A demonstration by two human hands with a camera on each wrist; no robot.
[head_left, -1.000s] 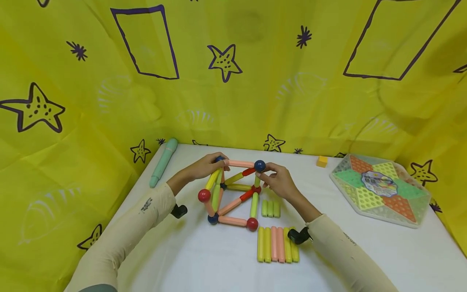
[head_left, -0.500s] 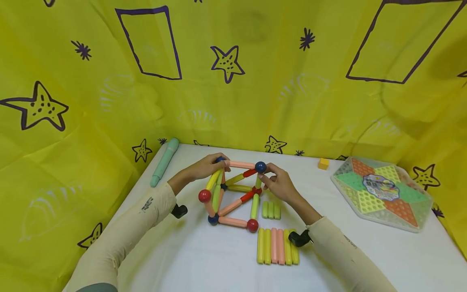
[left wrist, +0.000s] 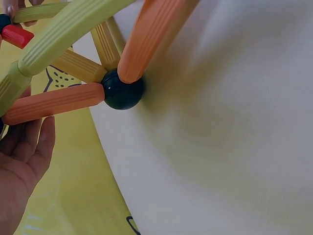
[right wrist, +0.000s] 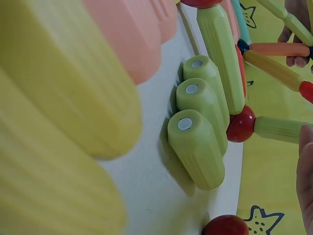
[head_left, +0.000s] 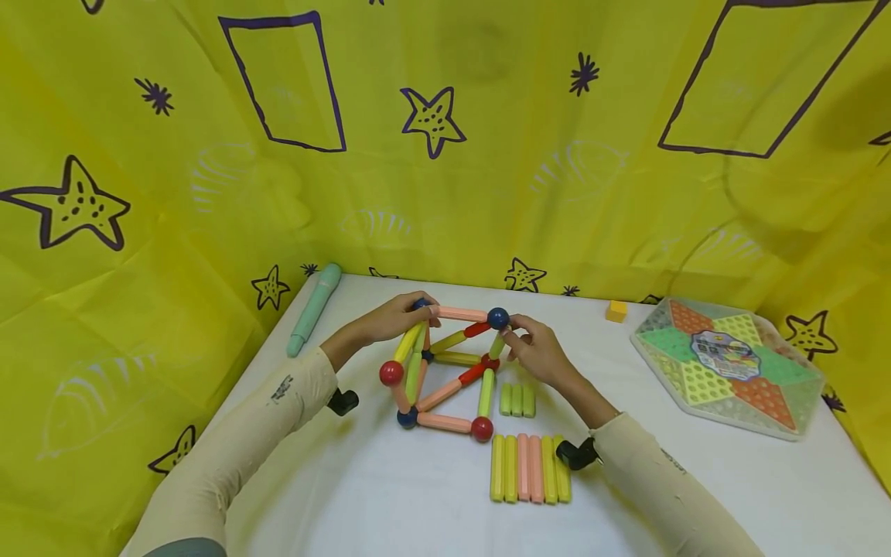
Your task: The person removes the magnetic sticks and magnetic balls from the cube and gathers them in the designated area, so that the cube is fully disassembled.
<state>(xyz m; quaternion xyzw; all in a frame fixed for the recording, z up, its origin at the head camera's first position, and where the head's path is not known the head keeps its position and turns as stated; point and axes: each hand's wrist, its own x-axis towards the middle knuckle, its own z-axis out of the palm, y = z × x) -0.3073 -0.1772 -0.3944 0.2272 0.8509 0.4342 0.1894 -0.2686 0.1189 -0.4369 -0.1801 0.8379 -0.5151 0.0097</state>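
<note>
Rod-and-ball frame (head_left: 445,367) stands mid-tabletop (head_left: 390,495), btwn both hands. Top pink rod (head_left: 462,313) runs left-right. Left hand (head_left: 393,319) has its grip closed round that rod's left end at the top ball; right hand (head_left: 536,352) pinches the short green rod (head_left: 496,346) just under the blue ball (head_left: 497,317), so right is nearer that corner. Spare rods: three short green (head_left: 517,399) just beside the frame's right, a row of long ones (head_left: 530,467) nearer the person. Peg board (head_left: 727,362) well off right; yellow star cloth (head_left: 445,139) behind.
</note>
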